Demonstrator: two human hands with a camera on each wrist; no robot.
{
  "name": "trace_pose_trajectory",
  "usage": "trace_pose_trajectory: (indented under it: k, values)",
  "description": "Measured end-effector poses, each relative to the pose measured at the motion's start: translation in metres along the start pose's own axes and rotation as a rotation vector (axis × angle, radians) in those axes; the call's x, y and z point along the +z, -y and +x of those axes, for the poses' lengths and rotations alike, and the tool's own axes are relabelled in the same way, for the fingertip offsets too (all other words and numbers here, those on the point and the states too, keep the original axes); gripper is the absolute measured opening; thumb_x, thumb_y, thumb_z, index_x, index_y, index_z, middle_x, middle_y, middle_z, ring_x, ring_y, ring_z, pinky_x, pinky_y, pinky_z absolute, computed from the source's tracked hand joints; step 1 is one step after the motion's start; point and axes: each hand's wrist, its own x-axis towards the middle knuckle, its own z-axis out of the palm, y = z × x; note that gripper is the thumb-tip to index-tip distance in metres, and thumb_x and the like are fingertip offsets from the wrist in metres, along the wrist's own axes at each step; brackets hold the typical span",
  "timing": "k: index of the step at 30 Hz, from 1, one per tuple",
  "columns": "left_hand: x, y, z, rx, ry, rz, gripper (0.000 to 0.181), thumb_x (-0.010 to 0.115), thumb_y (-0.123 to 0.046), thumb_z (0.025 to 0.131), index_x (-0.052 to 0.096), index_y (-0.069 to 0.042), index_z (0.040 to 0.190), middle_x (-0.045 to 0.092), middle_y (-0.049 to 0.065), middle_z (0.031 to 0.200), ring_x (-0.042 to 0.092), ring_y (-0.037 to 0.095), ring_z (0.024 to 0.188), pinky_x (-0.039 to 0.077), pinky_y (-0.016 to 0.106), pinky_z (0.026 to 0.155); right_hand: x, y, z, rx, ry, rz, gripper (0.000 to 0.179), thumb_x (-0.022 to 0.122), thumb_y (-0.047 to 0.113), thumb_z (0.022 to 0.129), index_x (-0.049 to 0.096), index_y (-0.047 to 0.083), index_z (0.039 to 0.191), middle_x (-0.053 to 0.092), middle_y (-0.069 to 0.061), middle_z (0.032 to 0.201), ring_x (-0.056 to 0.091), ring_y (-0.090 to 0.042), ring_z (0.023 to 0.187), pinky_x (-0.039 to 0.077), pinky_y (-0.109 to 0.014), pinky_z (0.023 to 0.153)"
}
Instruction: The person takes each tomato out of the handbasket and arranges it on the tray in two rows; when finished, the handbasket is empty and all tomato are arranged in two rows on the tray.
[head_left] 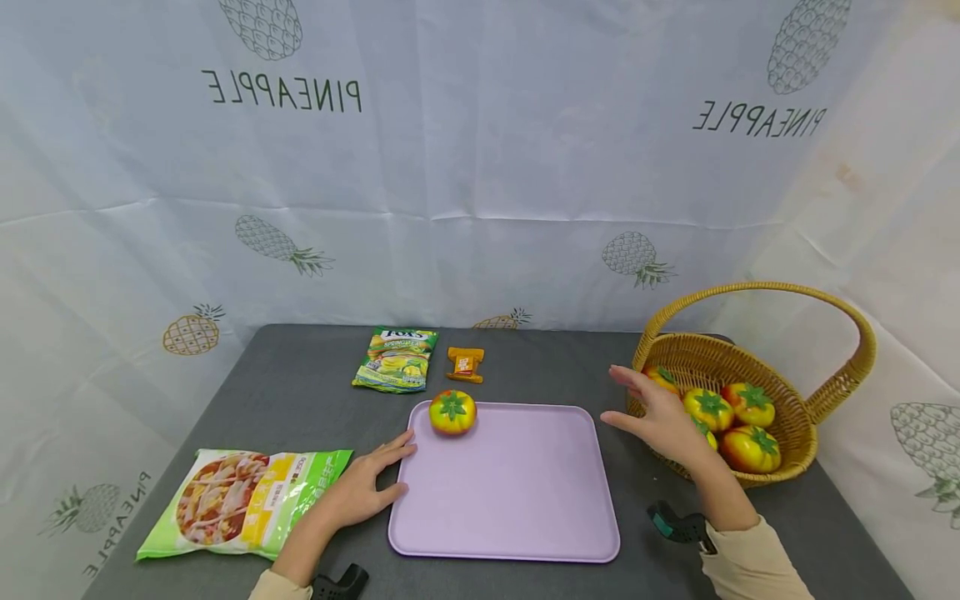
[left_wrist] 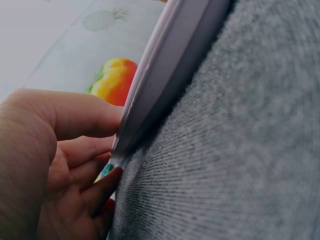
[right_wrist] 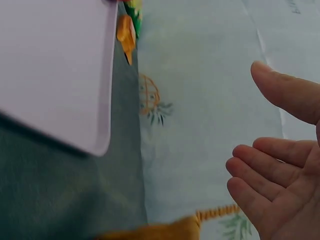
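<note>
My left hand [head_left: 362,492] rests at the left edge of a pale purple tray [head_left: 517,487], its fingers and thumb spread. In the left wrist view the thumb tip touches the tray rim [left_wrist: 145,75]. One red-and-yellow tomato [head_left: 453,412] with a green leafy top sits in the tray's far left corner. My right hand [head_left: 663,423] is raised between the tray and a wicker basket [head_left: 804,454], thumb apart from the fingers and nothing held. Several similar tomatoes [head_left: 752,450] lie in the basket, partly hidden behind that hand.
A green FOX'S candy bag [head_left: 396,360] and a small orange wrapped packet [head_left: 466,365] lie beyond the tray. Left of my left hand is a large green-and-white food bag [head_left: 240,502]. The basket's tall arched handle [head_left: 757,287] rises at the right. A pineapple-print cloth hangs behind the dark table.
</note>
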Motion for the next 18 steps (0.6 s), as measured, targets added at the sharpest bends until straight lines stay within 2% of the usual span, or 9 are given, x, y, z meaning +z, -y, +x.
trace_pose_trajectory:
  k: [9, 13, 18]
  values:
    - [0.001, 0.000, 0.000, 0.019, -0.006, -0.002, 0.052, 0.060, -0.022, 0.088, 0.050, -0.013, 0.139, 0.034, 0.002, 0.153, 0.035, 0.034, 0.138, 0.032, 0.058, 0.107, -0.055, -0.012, -0.011, 0.095, 0.022, -0.058, 0.075, 0.066, 0.033, 0.088, 0.032, -0.004, 0.143, 0.041, -0.028, 0.141, 0.041, -0.048, 0.128, 0.036, -0.058, 0.100]
    - [0.001, 0.001, 0.000, 0.025, -0.010, 0.005, 0.053, 0.060, -0.022, 0.089, 0.049, -0.013, 0.139, 0.034, 0.002, 0.153, 0.035, 0.032, 0.138, 0.032, 0.058, 0.107, -0.073, -0.024, -0.008, 0.109, 0.053, -0.067, 0.074, 0.064, 0.031, 0.090, 0.030, -0.006, 0.144, 0.038, -0.030, 0.143, 0.038, -0.050, 0.128, 0.033, -0.062, 0.100]
    - [0.001, 0.001, 0.000, 0.032, -0.006, 0.008, 0.053, 0.060, -0.023, 0.089, 0.049, -0.013, 0.139, 0.035, 0.003, 0.153, 0.035, 0.034, 0.138, 0.033, 0.058, 0.107, -0.087, -0.044, 0.003, 0.133, 0.110, -0.064, 0.073, 0.062, 0.036, 0.091, 0.031, -0.006, 0.143, 0.037, -0.028, 0.145, 0.036, -0.048, 0.130, 0.033, -0.061, 0.101]
